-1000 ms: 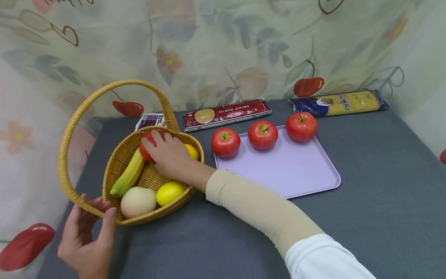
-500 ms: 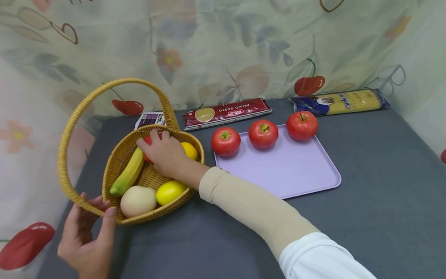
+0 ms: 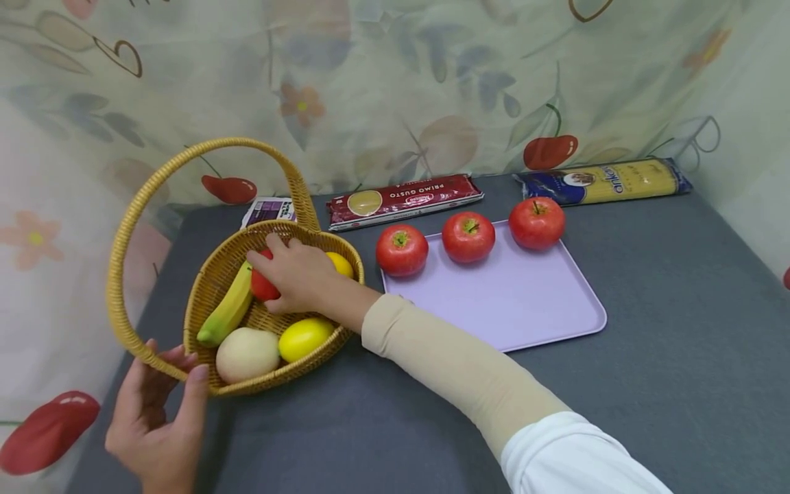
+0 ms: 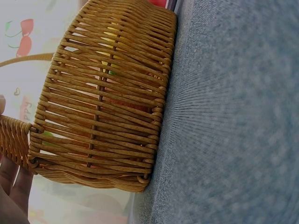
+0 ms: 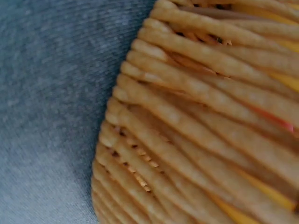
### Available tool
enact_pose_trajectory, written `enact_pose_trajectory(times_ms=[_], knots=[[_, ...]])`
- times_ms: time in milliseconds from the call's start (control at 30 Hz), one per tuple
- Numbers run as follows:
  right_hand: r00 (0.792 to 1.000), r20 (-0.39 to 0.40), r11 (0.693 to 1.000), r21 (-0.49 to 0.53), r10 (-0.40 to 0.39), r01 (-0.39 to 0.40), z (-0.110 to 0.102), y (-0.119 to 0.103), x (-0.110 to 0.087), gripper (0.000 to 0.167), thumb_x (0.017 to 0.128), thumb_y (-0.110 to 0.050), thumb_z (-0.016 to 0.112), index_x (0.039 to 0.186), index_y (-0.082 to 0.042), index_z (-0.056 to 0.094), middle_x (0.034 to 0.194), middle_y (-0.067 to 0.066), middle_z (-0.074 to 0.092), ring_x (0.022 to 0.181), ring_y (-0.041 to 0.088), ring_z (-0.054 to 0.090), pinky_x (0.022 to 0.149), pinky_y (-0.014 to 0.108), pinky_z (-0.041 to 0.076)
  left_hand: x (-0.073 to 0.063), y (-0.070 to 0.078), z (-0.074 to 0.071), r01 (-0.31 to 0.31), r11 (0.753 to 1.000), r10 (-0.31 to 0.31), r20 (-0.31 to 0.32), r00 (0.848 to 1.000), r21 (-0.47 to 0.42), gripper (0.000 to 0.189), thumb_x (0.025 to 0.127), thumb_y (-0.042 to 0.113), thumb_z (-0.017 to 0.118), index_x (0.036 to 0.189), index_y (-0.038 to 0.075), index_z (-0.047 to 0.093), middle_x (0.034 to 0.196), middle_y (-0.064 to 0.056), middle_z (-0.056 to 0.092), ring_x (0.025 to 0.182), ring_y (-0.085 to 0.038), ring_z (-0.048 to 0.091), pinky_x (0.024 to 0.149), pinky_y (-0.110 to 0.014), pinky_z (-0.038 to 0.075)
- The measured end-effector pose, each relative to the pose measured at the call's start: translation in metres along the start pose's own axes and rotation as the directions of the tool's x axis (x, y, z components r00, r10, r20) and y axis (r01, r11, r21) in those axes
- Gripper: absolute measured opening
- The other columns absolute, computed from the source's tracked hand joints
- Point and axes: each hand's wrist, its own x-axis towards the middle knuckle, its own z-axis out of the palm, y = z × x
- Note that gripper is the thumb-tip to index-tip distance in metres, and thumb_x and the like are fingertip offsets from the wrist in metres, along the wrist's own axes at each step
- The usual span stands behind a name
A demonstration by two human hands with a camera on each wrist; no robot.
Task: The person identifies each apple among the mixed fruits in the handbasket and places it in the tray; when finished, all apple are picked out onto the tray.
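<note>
A heart-shaped wicker basket (image 3: 290, 374) with a tall hoop handle (image 3: 116, 274) stands on the left of the table. My left hand (image 3: 157, 425) grips it at the near foot of the handle, thumb in front and fingers behind. Inside the basket my right hand (image 3: 299, 274) holds a red apple (image 3: 264, 287), partly covered by the fingers. Around it lie a banana (image 3: 228, 309), a pale peach (image 3: 247, 355), a lemon (image 3: 306, 339) and another yellow fruit (image 3: 341, 264). Both wrist views show mainly the basket's woven wall (image 4: 103, 93), with fruit colours between the strands.
A lilac tray (image 3: 524, 309) lies right of the basket, with three red apples (image 3: 468, 237) along its far edge. Behind are a red pasta packet (image 3: 404, 201), a blue-and-yellow pasta packet (image 3: 605, 182) and a purple-and-white packet (image 3: 269, 210). A patterned curtain (image 3: 382, 89) backs the table.
The right hand has shifted slightly within the basket, and more of the red apple's near side shows now. The left hand keeps its hold on the basket.
</note>
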Motion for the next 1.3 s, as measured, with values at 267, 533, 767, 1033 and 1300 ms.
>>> enact_pose_trajectory(times_ms=[267,533,767,1033,1300], knots=[[0.992,0.037,0.989,0.095,-0.121,0.117,-0.002,0.002,-0.001,0.081,0.083,-0.047,0.076,0.145,-0.018,0.034,0.133,0.010,0.043,0.090,0.017,0.056,0.076,0.023,0.051,-0.001,-0.001,-0.001,0.007,1.000,-0.007,-0.006,1.000,0.002,0.049,0.077,-0.014,0.075,0.124,-0.014,0.062,0.103,-0.020,0.071,0.087,-0.015,0.069,0.083,-0.017,0.054],[0.975,0.104,0.952,0.258,-0.194,0.162,-0.009,0.008,-0.003,0.075,0.080,-0.039,0.081,0.136,-0.016,0.037,0.126,0.002,0.047,0.099,0.013,0.053,0.080,0.021,0.047,-0.002,-0.002,-0.001,0.018,1.000,-0.018,-0.006,1.000,0.020,0.049,0.077,-0.014,0.075,0.125,-0.013,0.062,0.103,-0.019,0.071,0.087,-0.015,0.069,0.083,-0.016,0.054],[0.973,0.103,0.928,0.336,-0.206,0.161,-0.012,0.008,-0.006,0.072,0.078,-0.040,0.082,0.132,-0.018,0.040,0.121,0.000,0.046,0.102,0.012,0.051,0.081,0.019,0.045,-0.002,-0.002,-0.002,0.017,1.000,-0.017,-0.018,1.000,-0.003,0.050,0.076,-0.017,0.074,0.124,-0.014,0.062,0.103,-0.020,0.071,0.086,-0.015,0.069,0.083,-0.017,0.054],[0.971,0.133,0.963,0.211,-0.199,0.168,-0.009,0.007,-0.005,0.085,0.078,-0.051,0.074,0.149,-0.020,0.040,0.132,0.001,0.042,0.113,0.013,0.045,0.083,0.021,0.045,-0.003,0.000,0.000,0.017,1.000,-0.017,-0.009,1.000,0.013,0.049,0.077,-0.015,0.075,0.124,-0.014,0.063,0.103,-0.019,0.071,0.086,-0.014,0.069,0.082,-0.016,0.054],[0.978,-0.003,0.939,0.279,-0.211,0.203,-0.008,0.013,-0.014,0.082,0.077,-0.050,0.077,0.145,-0.016,0.046,0.125,0.004,0.043,0.107,0.014,0.046,0.080,0.018,0.045,0.000,-0.001,0.000,-0.003,1.000,0.003,-0.012,1.000,-0.031,0.048,0.076,-0.015,0.075,0.123,-0.016,0.062,0.102,-0.021,0.071,0.086,-0.015,0.070,0.083,-0.017,0.055]])
